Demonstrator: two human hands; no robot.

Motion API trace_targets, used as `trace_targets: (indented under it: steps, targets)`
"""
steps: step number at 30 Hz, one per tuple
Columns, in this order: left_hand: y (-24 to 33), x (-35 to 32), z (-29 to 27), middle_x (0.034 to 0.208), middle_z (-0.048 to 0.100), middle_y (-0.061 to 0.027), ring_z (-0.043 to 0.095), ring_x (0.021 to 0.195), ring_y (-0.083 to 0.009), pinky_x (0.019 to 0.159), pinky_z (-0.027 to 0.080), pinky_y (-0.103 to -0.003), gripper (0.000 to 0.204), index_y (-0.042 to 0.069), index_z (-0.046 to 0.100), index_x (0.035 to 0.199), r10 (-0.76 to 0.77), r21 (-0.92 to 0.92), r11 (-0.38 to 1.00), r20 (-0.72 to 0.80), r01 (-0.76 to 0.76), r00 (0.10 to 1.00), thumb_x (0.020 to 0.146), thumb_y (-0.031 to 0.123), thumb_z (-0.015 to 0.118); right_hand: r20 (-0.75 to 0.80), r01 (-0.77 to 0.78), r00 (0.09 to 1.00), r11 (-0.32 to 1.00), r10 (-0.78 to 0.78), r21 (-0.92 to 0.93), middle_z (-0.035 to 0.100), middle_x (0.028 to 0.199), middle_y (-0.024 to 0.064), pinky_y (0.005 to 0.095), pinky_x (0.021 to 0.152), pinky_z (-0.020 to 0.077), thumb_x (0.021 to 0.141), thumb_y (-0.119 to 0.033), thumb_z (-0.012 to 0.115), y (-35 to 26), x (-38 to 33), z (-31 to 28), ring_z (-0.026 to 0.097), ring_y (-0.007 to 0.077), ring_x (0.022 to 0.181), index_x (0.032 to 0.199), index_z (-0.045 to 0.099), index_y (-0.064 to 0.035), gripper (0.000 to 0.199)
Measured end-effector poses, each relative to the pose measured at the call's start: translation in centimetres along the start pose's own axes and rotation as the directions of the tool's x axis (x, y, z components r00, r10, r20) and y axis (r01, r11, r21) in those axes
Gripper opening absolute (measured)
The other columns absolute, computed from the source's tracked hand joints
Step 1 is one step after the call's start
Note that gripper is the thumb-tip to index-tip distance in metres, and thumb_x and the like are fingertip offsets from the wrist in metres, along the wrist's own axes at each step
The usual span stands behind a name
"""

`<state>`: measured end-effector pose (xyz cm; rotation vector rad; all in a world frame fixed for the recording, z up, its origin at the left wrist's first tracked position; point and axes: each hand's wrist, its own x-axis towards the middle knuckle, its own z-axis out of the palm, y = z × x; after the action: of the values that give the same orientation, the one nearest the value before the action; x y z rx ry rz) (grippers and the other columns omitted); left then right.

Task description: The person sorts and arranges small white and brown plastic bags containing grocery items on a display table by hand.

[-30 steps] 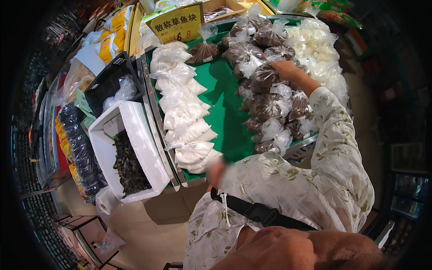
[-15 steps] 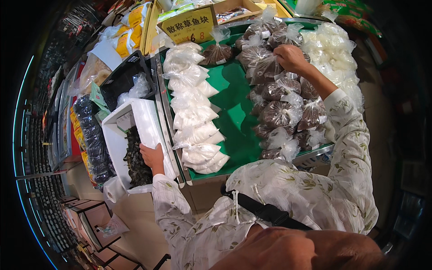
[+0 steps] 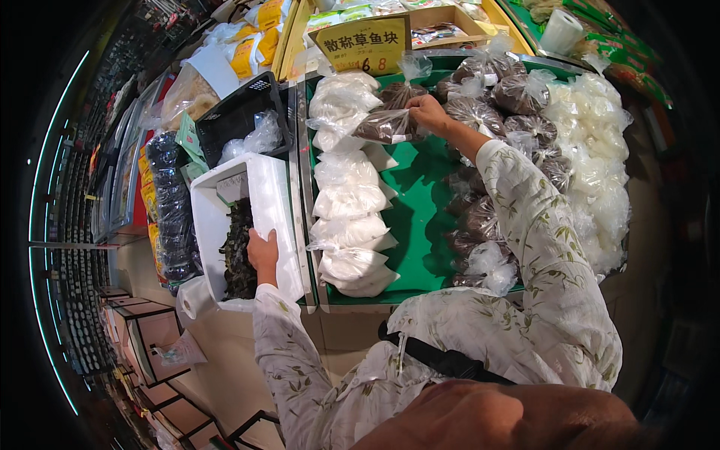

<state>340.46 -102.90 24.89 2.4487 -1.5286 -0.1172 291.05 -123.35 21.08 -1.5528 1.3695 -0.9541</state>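
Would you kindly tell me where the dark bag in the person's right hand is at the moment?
In the head view, the dark bag sits upper centre, held by the right hand over the green tray, beside the column of white bags and below the yellow sign.

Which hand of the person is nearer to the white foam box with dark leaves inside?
Left. The left hand rests on the white foam box, inside its right wall. The right hand is far off over the green tray, holding a dark bag.
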Motion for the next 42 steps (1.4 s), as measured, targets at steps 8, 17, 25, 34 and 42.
trace_targets:
  steps: [8, 17, 25, 34, 42]
  targets:
    - [0.1, -0.3, -0.2, 0.098, 0.065, -0.0239, 0.062, 0.092, -0.0418, 0.079, 0.049, -0.048, 0.053, -0.001, 0.052, 0.112, 0.007, 0.044, 0.999, -0.025, -0.006, 1.000, 0.077, 0.035, 0.069, -0.252, -0.147, 0.967, 0.851, 0.018, -0.504, 0.065, 0.083, 0.0210, 0.0469, 0.077, 0.0511, 0.076, -0.015, 0.057, 5.2, 1.3, 2.3, 0.063, 0.0393, 0.084, 0.082, 0.070, -0.0066, 0.017]
    - [0.1, 0.1, 0.3, 0.101, 0.066, -0.0226, 0.062, 0.094, -0.0401, 0.080, 0.049, -0.046, 0.052, 0.000, 0.053, 0.109, -0.032, 0.086, 0.996, 0.017, 0.031, 0.999, 0.075, 0.035, 0.071, -0.476, -0.330, 0.877, 0.804, 0.067, -0.495, 0.067, 0.089, 0.0182, 0.0485, 0.076, 0.0505, 0.079, -0.018, 0.055, 4.1, 2.0, 4.5, 0.063, 0.0396, 0.086, 0.080, 0.069, -0.0073, 0.017]
    - [0.0, 0.2, 0.1, 0.097, 0.065, -0.0230, 0.062, 0.090, -0.0420, 0.077, 0.049, -0.049, 0.050, 0.001, 0.051, 0.107, -0.009, 0.058, 0.998, 0.018, 0.008, 1.000, 0.074, 0.032, 0.071, -0.223, -0.377, 0.926, 0.782, 0.305, -0.497, 0.067, 0.092, 0.0215, 0.0455, 0.083, 0.0505, 0.071, -0.022, 0.059, 5.4, 2.2, 3.7, 0.063, 0.0392, 0.091, 0.084, 0.070, -0.0038, 0.025]
    - [-0.3, 0.5, 0.5, 0.097, 0.065, -0.0228, 0.062, 0.090, -0.0422, 0.077, 0.049, -0.049, 0.048, 0.002, 0.051, 0.106, -0.015, 0.050, 0.999, 0.016, 0.014, 1.000, 0.072, 0.030, 0.070, 0.167, 0.048, 0.981, 0.708, 0.099, -0.704, 0.065, 0.077, 0.0198, 0.0424, 0.072, 0.0512, 0.053, -0.030, 0.075, 0.6, 1.1, 0.9, 0.065, 0.0360, 0.076, 0.072, 0.068, -0.0021, 0.035]
    - [-0.4, 0.1, 0.0, 0.096, 0.065, -0.0223, 0.062, 0.089, -0.0423, 0.077, 0.048, -0.050, 0.046, 0.002, 0.050, 0.104, -0.012, 0.032, 0.999, 0.004, 0.012, 1.000, 0.072, 0.029, 0.070, -0.221, -0.224, 0.970, 0.708, 0.098, -0.670, 0.066, 0.085, 0.0229, 0.0478, 0.076, 0.0524, 0.072, -0.010, 0.059, 3.5, 1.4, 5.9, 0.065, 0.0392, 0.084, 0.080, 0.069, -0.0030, 0.015]
